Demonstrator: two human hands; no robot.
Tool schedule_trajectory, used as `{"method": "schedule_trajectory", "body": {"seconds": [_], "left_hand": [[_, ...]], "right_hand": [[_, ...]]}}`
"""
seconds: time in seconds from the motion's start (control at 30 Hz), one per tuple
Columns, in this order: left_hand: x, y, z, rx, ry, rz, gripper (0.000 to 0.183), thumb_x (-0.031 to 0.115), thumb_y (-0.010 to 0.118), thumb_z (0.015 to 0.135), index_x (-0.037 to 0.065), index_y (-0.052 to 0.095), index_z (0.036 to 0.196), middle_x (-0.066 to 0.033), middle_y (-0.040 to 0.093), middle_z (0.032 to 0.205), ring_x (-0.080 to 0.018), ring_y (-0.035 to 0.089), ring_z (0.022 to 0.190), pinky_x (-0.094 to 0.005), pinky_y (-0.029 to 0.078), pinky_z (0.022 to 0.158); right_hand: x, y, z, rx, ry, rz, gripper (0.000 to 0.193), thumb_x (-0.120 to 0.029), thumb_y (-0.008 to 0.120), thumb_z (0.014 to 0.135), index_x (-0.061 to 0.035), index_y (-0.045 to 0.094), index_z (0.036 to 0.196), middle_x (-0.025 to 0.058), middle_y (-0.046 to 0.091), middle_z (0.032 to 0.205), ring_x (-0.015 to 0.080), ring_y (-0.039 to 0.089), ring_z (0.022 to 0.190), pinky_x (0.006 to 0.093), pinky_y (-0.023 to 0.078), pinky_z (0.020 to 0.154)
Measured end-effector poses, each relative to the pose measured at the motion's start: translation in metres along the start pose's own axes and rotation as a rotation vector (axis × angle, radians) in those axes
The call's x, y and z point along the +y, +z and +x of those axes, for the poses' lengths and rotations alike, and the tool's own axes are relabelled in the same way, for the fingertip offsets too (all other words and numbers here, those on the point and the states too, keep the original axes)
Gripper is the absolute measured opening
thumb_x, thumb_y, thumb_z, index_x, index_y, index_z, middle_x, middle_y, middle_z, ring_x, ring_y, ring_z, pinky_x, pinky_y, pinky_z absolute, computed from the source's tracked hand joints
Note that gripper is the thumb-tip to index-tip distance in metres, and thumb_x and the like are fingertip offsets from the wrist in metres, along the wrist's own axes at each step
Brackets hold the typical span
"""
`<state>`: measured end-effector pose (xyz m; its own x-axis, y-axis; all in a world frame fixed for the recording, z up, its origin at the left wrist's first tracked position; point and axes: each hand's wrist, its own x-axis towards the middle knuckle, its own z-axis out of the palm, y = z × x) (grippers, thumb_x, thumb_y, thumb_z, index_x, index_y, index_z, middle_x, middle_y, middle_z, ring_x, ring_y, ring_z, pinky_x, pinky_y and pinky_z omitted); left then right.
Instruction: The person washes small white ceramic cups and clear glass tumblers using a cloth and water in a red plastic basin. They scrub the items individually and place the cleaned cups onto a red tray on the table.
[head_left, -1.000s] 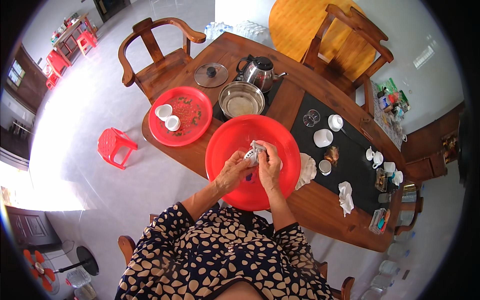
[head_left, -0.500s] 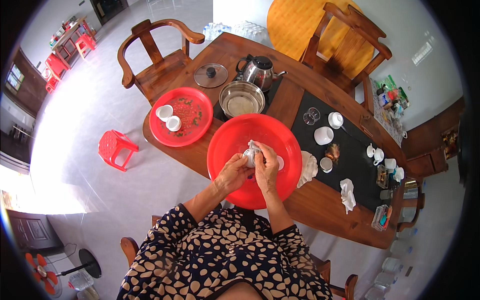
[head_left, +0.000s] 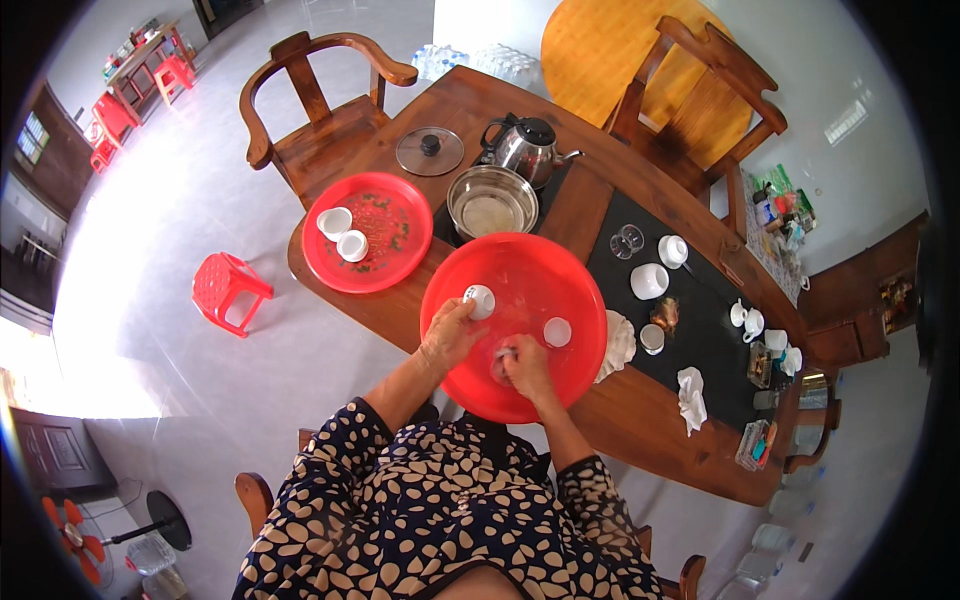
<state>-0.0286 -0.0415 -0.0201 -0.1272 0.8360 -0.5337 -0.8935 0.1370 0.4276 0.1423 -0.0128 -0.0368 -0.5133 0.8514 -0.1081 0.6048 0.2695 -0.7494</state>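
Note:
My left hand [head_left: 447,334] grips a small white cup [head_left: 480,301] above the left side of a red plastic basin [head_left: 541,268], with the cup's mouth turned to the right. Lower in the basin, my right hand [head_left: 529,368] is closed around a pale, wet-looking cloth [head_left: 502,364], partly hidden by the fingers and slightly blurred. Another white cup [head_left: 557,332] lies in the basin, right of my hands. Left of the basin, a round red tray [head_left: 330,275] with a printed pattern bears two stacked-looking white cups [head_left: 334,224] and one more white cup [head_left: 352,246].
Behind the basin stand a steel pot [head_left: 492,203], a kettle [head_left: 525,148] and a glass lid [head_left: 430,150]. To the right are a crumpled cloth [head_left: 617,347], a white bowl [head_left: 649,281], a lidded cup [head_left: 673,250] and a jar [head_left: 652,338]. A red stool [head_left: 230,285] stands on the floor.
My hands have parted. The left has moved up and left with the cup; the right has lowered into the basin with the cloth, uncovering the cup lying there.

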Motion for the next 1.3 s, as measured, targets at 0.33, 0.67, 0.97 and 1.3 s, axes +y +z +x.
{"method": "schedule_trajectory", "body": {"seconds": [0.33,0.67,0.97,1.3], "left_hand": [[-0.019,0.024,-0.006,-0.217,-0.086,-0.139,0.006,0.017,0.048,0.093,0.012,0.049,0.094,-0.0048,0.058,0.095,-0.0180,0.056,0.090,-0.0366,0.048,0.082],[-0.017,0.015,-0.008,-0.260,-0.038,-0.053,0.011,0.020,0.048,0.093,0.011,0.051,0.098,-0.0069,0.059,0.103,-0.0214,0.057,0.094,-0.0398,0.045,0.086],[0.012,0.026,-0.022,-0.081,-0.099,0.024,0.022,0.035,0.047,0.092,0.015,0.047,0.102,-0.0071,0.056,0.100,-0.0229,0.055,0.076,-0.0390,0.047,0.069],[0.007,0.010,0.002,-0.326,-0.321,0.009,0.037,0.050,0.054,0.085,0.014,0.057,0.092,-0.0007,0.057,0.079,-0.0166,0.046,0.058,-0.0320,0.044,0.059]], "right_hand": [[-0.091,-0.023,0.013,0.480,-0.358,0.123,0.031,0.007,0.052,0.071,-0.0028,0.059,0.100,0.0135,0.056,0.099,0.0315,0.053,0.097,0.0374,0.045,0.083],[-0.064,-0.026,0.035,0.518,-0.184,0.443,0.021,0.003,0.051,0.078,0.0018,0.063,0.096,0.0124,0.062,0.090,0.0225,0.062,0.082,0.0303,0.049,0.072],[-0.023,-0.003,0.002,0.206,-0.127,-0.244,0.022,-0.006,0.059,0.076,-0.0044,0.060,0.097,0.0180,0.054,0.095,0.0336,0.054,0.088,0.0412,0.048,0.070],[-0.080,-0.037,-0.012,0.156,-0.067,0.585,0.030,0.006,0.052,0.079,-0.0017,0.054,0.108,0.0054,0.059,0.094,0.0075,0.055,0.073,0.0206,0.046,0.059]]}}
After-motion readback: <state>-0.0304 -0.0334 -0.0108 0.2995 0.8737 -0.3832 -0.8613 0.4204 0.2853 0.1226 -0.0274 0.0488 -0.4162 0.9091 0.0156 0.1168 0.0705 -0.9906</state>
